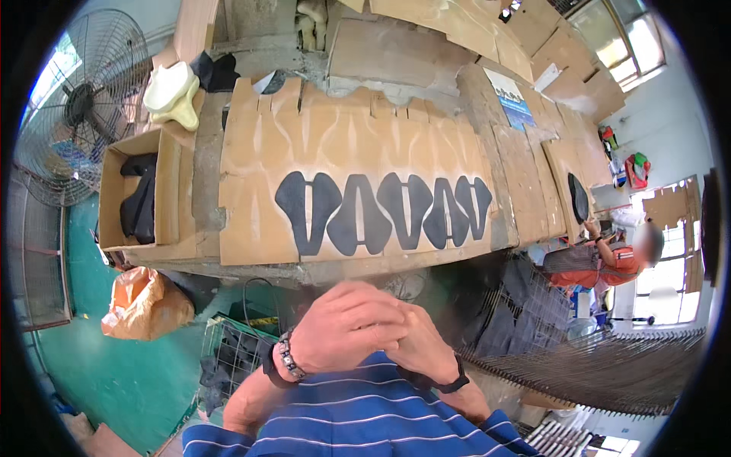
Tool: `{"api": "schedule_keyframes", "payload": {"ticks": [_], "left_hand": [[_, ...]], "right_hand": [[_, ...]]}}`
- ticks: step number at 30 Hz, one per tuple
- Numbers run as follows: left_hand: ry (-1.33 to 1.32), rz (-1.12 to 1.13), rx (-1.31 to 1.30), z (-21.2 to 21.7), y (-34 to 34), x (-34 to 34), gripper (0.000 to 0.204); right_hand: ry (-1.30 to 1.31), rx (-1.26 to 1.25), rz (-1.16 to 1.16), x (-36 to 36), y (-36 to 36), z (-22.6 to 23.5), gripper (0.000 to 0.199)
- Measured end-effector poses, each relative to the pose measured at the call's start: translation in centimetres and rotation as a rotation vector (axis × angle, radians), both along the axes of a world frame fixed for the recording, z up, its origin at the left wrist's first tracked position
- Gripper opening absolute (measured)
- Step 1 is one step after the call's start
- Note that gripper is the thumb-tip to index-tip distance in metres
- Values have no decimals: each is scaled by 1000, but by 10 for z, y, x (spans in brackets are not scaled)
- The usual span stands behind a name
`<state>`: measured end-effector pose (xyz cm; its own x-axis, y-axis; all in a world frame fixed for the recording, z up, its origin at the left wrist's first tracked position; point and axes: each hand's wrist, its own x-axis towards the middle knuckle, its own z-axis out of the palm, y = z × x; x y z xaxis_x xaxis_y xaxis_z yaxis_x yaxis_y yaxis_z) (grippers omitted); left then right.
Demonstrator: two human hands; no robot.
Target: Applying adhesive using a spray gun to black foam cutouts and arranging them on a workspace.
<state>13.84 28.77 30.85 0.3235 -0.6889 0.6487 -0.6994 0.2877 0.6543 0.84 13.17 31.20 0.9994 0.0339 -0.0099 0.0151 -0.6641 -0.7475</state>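
My left grip point(348, 327) curls over my right grip point(423, 346), the fingers bent and the two touching in front of my blue striped shirt point(346, 415). I cannot tell how far either is closed, or whether anything sits between them. Just beyond, apart from both, five black pieces point(391, 199) lie flat in a row on a cardboard sheet point(358, 145), which covers part of the worktop point(206, 152). Left of the sheet, an open box point(169, 198) holds more black pieces. Farther right, a person in orange point(613, 264) reaches toward another black piece point(579, 199).
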Motion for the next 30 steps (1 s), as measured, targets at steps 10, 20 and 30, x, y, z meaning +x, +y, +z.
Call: {"api": "schedule_keyframes", "payload": {"ticks": [10,20,30], "left_hand": [[56,50,75,-14,-20,-60,25],[269,305,150,-17,-3,-66,65],[538,732,1046,-273,148,-95,35]], "right_hand": [[99,-14,-96,-42,-22,-2,78],[-26,148,-260,-63,-53,19,76],[62,135,-223,-97,-80,31,65]]}}
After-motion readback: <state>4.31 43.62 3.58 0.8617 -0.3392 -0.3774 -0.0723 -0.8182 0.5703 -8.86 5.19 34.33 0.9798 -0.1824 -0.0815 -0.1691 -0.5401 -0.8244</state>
